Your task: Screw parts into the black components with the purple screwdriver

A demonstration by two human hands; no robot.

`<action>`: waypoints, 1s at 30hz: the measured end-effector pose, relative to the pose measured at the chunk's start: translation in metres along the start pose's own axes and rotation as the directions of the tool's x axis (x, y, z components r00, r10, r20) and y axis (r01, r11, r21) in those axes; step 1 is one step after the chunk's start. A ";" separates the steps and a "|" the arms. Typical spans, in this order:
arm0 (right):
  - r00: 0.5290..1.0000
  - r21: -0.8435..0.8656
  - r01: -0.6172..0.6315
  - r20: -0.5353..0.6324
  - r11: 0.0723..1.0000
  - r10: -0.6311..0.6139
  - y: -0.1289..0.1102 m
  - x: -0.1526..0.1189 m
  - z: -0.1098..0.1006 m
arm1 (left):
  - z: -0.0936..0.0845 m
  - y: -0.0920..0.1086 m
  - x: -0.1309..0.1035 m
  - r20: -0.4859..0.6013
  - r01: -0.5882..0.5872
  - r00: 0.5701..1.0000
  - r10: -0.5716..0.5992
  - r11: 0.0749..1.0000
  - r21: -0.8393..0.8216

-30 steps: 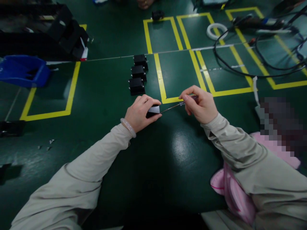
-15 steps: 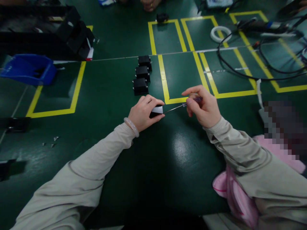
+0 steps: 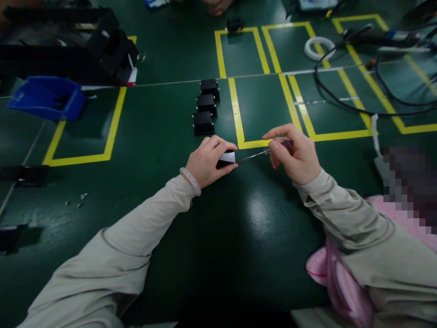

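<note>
My left hand (image 3: 209, 160) is closed around a small black block (image 3: 226, 158) with a pale face, holding it on the green table. Between thumb and fingers, my right hand (image 3: 296, 152) grips a screwdriver (image 3: 280, 146) by its dark handle. The thin shaft points left, and its tip meets the block's right end near my left fingertips. Three similar black blocks (image 3: 204, 123) with small screws at their sides stand in a row just beyond my left hand. Several loose screws (image 3: 82, 197) lie on the table at the left.
A blue bin (image 3: 48, 98) sits at the left, before a large black housing (image 3: 112, 50). A roll of white tape (image 3: 319, 48) and black cables (image 3: 337, 104) lie at the back right. Pink cloth (image 3: 341, 278) is beside my right forearm. Another person's hand (image 3: 218, 6) rests at the far edge.
The whole view has shifted slightly, so everything appears a little farther right. Both hands keep the same hold on the block and the screwdriver.
</note>
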State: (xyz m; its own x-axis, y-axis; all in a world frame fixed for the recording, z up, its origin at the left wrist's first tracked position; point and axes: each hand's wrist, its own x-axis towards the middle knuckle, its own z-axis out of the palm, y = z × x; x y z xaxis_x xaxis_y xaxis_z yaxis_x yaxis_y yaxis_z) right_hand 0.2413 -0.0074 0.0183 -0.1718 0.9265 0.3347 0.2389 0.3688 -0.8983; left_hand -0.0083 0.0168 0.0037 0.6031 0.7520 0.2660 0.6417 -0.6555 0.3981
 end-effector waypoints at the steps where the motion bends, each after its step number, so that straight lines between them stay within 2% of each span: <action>1: 1.000 0.000 -0.006 0.005 1.000 0.006 0.000 0.000 0.000 | 0.000 0.000 0.000 -0.002 -0.005 1.000 0.005 1.000 0.002; 4: 1.000 -0.029 -0.021 -0.001 0.999 0.021 0.000 0.000 -0.001 | 0.001 -0.001 -0.001 -0.010 -0.020 1.000 0.020 1.000 0.006; 11: 1.000 0.023 -0.007 -0.006 1.000 0.007 0.003 -0.001 0.000 | 0.001 -0.001 -0.001 -0.015 -0.025 1.000 0.025 1.000 0.012; 18: 0.999 0.026 -0.052 -0.007 0.998 0.052 0.004 -0.001 0.000 | 0.002 -0.001 -0.001 -0.014 -0.023 1.000 0.023 1.000 0.007; 25: 1.000 0.038 -0.021 -0.004 0.999 0.021 0.003 0.000 0.000 | 0.002 -0.001 -0.001 -0.010 -0.015 1.000 0.015 1.000 0.000; 30: 0.998 0.069 -0.057 0.001 0.996 0.058 0.004 -0.001 0.001 | 0.002 -0.001 -0.001 -0.017 -0.023 1.000 0.023 1.000 0.000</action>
State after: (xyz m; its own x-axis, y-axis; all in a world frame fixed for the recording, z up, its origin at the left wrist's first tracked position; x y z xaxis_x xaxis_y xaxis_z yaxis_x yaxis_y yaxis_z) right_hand 0.2419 -0.0070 0.0141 -0.1583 0.9462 0.2822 0.1817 0.3088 -0.9336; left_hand -0.0088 0.0164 0.0015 0.6091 0.7381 0.2902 0.6281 -0.6723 0.3917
